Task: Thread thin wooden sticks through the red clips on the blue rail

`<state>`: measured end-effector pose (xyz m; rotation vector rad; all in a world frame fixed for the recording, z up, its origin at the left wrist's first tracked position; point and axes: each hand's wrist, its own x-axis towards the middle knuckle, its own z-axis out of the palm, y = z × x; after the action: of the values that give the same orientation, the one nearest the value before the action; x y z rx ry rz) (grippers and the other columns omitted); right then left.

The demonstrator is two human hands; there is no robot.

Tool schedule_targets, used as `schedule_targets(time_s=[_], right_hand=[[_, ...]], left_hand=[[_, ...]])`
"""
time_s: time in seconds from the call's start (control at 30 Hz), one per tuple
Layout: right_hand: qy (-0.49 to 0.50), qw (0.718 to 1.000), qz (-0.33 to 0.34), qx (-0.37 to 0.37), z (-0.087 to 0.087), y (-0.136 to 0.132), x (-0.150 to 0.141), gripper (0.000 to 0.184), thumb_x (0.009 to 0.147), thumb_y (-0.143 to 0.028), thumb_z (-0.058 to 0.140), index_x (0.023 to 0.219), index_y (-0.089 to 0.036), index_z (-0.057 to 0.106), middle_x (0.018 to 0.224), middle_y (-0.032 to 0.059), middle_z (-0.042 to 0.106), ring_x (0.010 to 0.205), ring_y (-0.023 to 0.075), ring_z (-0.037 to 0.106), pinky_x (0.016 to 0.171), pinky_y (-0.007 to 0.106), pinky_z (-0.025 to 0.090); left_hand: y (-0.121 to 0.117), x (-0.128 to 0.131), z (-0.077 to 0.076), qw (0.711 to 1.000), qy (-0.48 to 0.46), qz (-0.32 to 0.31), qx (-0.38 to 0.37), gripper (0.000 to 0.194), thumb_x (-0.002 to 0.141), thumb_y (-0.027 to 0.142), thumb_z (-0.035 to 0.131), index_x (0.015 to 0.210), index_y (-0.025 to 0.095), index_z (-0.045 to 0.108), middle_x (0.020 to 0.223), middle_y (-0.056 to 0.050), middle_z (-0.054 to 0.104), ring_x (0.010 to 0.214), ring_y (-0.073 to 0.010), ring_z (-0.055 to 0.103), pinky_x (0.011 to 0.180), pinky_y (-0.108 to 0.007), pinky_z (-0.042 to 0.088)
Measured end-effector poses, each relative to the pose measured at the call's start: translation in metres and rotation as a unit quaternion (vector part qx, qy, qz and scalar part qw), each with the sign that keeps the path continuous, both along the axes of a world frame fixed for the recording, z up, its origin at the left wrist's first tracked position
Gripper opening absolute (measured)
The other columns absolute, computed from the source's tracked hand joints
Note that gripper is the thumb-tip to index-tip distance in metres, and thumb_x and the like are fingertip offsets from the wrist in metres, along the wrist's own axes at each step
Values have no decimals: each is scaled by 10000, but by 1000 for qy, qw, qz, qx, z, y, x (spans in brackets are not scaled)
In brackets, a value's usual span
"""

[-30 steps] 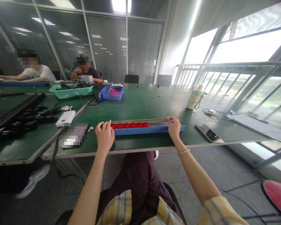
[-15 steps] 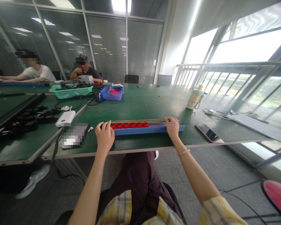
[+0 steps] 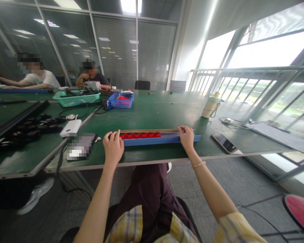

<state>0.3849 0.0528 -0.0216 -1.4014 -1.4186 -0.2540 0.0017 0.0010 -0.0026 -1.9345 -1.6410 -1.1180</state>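
A long blue channel (image 3: 157, 141) lies along the near edge of the table. In its left half sits a row of several red holders (image 3: 140, 135) with dark centres. Thin yellow-orange strands (image 3: 152, 130) stretch lengthwise along the channel's far side, from one hand to the other. My left hand (image 3: 113, 145) is closed at the left end, its fingertips at the strands' end and hiding that end of the channel. Near the right end my right hand (image 3: 186, 137) pinches the strands between thumb and fingers, resting over the channel.
On the green table (image 3: 157, 116), a phone (image 3: 82, 145), earbud (image 3: 98, 139) and white power bank (image 3: 71, 128) lie left. Another phone (image 3: 225, 143) and a cup (image 3: 210, 107) are right. Green (image 3: 77, 100) and blue baskets (image 3: 121, 102) stand behind. Two people sit across.
My hands, the channel and the red holders keep their places. The strands between my hands look slightly more spread apart. Across the table, one person's arm has shifted slightly.
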Motion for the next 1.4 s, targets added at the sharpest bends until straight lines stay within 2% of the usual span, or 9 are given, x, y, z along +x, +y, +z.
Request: schedule_targets(time_s=[0.4, 0.57, 0.73, 1.0, 1.4], right_hand=[[21, 998, 53, 26, 2, -8, 1, 269, 903, -348, 479, 942, -194, 696, 869, 69, 713, 848, 227, 579, 835, 358, 449], [30, 997, 70, 27, 5, -12, -1, 271, 919, -337, 465, 952, -209, 702, 893, 61, 742, 904, 234, 607, 885, 369, 457], [-3, 997, 74, 21, 3, -9, -1, 322, 951, -380, 443, 867, -219, 708, 920, 65, 748, 909, 235, 630, 893, 378, 452], [-50, 997, 49, -12, -4, -2, 3, 379, 981, -434, 417, 920, -223, 727, 969, 76, 746, 939, 245, 630, 904, 386, 431], [-71, 996, 6, -50, 1, -8, -4, 405, 998, -454, 392, 986, -228, 729, 980, 78, 728, 943, 241, 594, 877, 365, 378]], left_hand=[[1, -1, -3, 1000, 6, -3, 8, 450, 942, 240, 390, 1330, 124, 587, 1242, -134, 637, 1246, -336, 416, 1075, -495, 340], [1, -1, -2, 1000, -2, -9, 3, 453, 927, 228, 409, 1336, 142, 583, 1243, -139, 632, 1262, -337, 410, 1076, -499, 336], [0, 0, -1, 1000, 2, -6, 3, 461, 934, 236, 391, 1343, 132, 578, 1235, -142, 637, 1248, -337, 408, 1071, -502, 336], [0, 1, 0, 1000, 1, -9, 4, 468, 922, 232, 397, 1346, 151, 578, 1211, -140, 639, 1250, -338, 410, 1070, -500, 334], [-1, 2, 0, 1000, 3, -1, -1, 466, 937, 236, 385, 1356, 140, 566, 1220, -141, 637, 1258, -334, 403, 1078, -498, 331]])
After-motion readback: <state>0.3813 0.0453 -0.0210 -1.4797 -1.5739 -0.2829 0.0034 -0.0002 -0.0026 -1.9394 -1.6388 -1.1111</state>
